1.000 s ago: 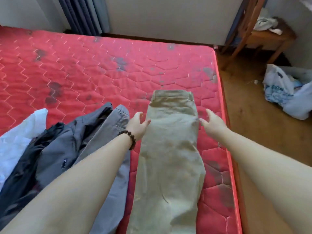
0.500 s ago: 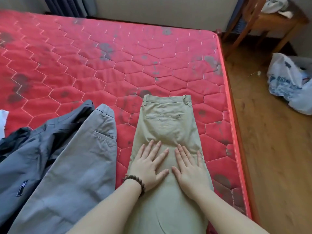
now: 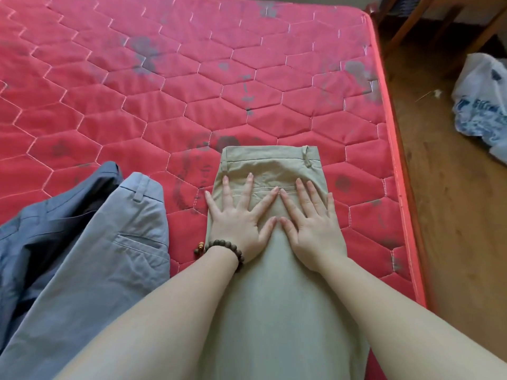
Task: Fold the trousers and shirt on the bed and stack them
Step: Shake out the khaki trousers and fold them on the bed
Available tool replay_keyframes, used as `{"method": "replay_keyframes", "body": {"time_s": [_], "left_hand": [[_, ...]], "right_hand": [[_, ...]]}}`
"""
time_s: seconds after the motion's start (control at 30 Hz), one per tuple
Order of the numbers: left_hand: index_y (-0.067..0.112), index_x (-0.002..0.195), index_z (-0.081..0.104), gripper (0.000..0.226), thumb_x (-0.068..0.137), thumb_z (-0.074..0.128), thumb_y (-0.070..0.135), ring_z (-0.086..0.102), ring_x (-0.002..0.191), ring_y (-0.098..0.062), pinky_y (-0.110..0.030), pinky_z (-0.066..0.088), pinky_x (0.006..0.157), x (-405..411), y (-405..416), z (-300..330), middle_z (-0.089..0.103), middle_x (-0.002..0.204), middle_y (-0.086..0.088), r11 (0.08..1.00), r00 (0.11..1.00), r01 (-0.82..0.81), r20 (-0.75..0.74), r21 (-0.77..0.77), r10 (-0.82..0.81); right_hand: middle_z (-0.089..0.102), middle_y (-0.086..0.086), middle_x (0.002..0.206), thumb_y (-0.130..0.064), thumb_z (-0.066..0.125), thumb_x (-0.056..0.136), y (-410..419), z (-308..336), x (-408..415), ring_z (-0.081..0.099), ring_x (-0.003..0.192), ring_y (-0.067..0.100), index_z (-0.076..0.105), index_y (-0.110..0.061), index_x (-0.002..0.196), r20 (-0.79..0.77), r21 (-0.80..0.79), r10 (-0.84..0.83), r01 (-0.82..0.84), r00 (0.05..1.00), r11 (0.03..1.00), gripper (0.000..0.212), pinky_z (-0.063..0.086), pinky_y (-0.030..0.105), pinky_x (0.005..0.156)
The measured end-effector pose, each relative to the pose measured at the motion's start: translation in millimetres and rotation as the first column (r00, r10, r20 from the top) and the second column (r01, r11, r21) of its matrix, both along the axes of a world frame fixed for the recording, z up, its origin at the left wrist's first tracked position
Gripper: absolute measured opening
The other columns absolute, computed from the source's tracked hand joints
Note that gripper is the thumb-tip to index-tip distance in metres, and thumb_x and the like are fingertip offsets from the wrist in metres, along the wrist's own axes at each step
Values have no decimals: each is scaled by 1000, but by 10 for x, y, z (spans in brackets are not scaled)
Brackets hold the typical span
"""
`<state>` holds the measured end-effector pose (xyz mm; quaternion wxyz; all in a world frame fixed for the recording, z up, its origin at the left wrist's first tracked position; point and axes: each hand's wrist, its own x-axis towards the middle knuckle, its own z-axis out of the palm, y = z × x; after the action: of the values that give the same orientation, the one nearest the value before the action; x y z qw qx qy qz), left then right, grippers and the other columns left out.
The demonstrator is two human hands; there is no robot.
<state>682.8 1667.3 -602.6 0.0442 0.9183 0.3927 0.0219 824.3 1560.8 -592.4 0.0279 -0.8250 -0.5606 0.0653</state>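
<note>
the khaki trousers (image 3: 270,270) lie lengthwise, waistband away from the person. left hand (image 3: 238,215) and right hand (image 3: 311,219) press flat near it, fingers spread, gripping nothing, equally near.

Left grip (image 3: 238,218) and right grip (image 3: 310,219) — flat, fingers spread, thumbs and forefingers touching.

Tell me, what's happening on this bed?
A person is pressing both hands flat on khaki trousers laid lengthwise on the red mattress, as if smoothing them for folding. The left hand and right hand lie side by side just below the waistband, fingers spread. Grey trousers lie in a loose heap to the left, not yet folded.
</note>
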Motion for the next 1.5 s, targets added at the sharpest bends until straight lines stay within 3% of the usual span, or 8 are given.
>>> {"method": "replay_keyframes", "body": {"time_s": [0.37,0.47,0.63,0.8,1.03,1.23,1.37,1.5], "left_hand": [[46,141,-22,56,93,5,58,-22,143,-32,-62,-16,109,30,-102,87,-17,159,-1,999,987,-12,-158,-39,6],[36,145,-20,59,96,11,49,-23,144,-28,-55,-13,113,-294,-653,121,-22,158,-2,993,981,17,-191,-120,-40],[30,149,1,61,94,21,45,3,147,-28,-49,-3,117,-1312,-1830,221,4,160,-6,981,984,93,-133,-170,-116],[25,148,30,63,90,31,50,21,144,-28,-48,15,111,-2124,-2472,310,23,156,-8,971,985,72,-138,-228,-105],[24,152,5,64,95,25,48,-15,145,-24,-32,-10,118,-2828,-3033,342,-16,156,-10,945,990,-58,-137,-321,14],[14,145,37,62,91,33,42,25,141,-35,-44,17,117,-3232,-3762,460,24,152,-24,951,994,-3,-102,-310,-30],[11,144,39,56,93,38,32,32,139,-32,-44,22,115,-3702,-4139,527,30,152,-17,956,994,35,-88,-290,-63],[4,128,58,67,64,79,3,53,123,-36,-47,48,96,-3931,-4483,589,51,137,-19,960,998,36,-36,-276,-48]], "right_hand": [[-18,4,159,-46,12,101,87,203,-265,-18,146,21,-10,-27,151,73,-285,-98,114,993,952,59,-12,48,117],[-1,6,161,-38,20,101,-479,187,-877,-5,148,22,7,-20,153,0,-152,-128,127,992,980,57,-12,50,115],[37,11,151,-36,34,91,-1721,126,-1817,31,141,27,42,-16,144,-54,-40,-112,110,992,993,57,19,57,112],[25,9,156,-46,34,91,-2615,86,-2153,18,145,22,30,-20,148,-57,-106,-97,91,994,990,63,15,54,114],[8,9,159,-49,22,92,-3100,248,-2499,5,147,25,24,-24,150,-39,-205,-267,254,963,945,63,5,56,116],[28,7,155,-47,31,91,-3635,303,-3312,24,144,26,36,-27,146,-115,-210,-138,112,984,971,58,13,60,112],[-1,6,160,-51,16,95,-4218,329,-3507,-2,147,21,10,-30,151,-89,-251,-294,264,952,931,60,0,49,118],[-26,6,154,-46,25,101,-4540,411,-3696,-23,144,19,-2,-27,152,-205,-264,-316,258,926,929,61,-5,40,120]]}}
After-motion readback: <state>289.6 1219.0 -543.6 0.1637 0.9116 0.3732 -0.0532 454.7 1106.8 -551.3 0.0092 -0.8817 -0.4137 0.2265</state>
